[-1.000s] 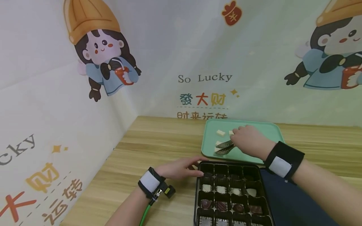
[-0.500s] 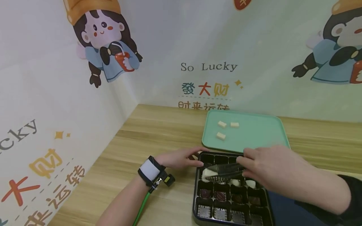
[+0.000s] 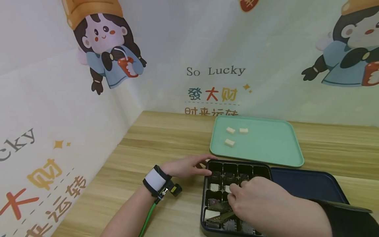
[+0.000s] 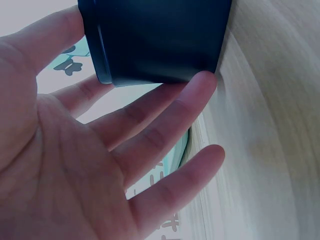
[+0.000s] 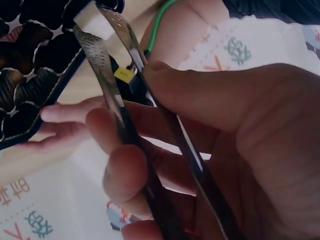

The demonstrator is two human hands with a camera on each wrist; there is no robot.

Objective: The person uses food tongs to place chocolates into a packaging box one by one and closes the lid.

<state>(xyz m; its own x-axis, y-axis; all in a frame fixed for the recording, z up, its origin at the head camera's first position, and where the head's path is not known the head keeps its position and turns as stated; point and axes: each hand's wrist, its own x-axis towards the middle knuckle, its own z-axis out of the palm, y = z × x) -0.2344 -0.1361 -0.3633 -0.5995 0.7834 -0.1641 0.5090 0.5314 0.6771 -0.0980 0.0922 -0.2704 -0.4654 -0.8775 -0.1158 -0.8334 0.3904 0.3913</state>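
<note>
The partitioned chocolate box (image 3: 204, 197) is dark, with white and brown pieces in its compartments. My left hand (image 3: 185, 167) rests at its far left corner, thumb against the left side and fingers around the back; the left wrist view has these fingers spread and nearly straight along the dark box wall (image 4: 160, 45). In my right hand (image 3: 260, 204) I grip metal tongs (image 5: 114, 95) between thumb and fingers. Their perforated tips pinch a white chocolate (image 5: 94, 21), which is over the left compartment of the near row. My right hand hides much of the box's right part.
Beyond the box lies a mint green tray (image 3: 272, 141) with three white pieces, one being the nearest white piece (image 3: 229, 143). A navy lid-like panel (image 3: 305, 184) lies to the box's right. A green cable (image 3: 147, 220) runs from my left wrist.
My right hand has come from the tray to the box, carrying a white chocolate in the tongs, then on to the near row. My left hand stays at the corner.
</note>
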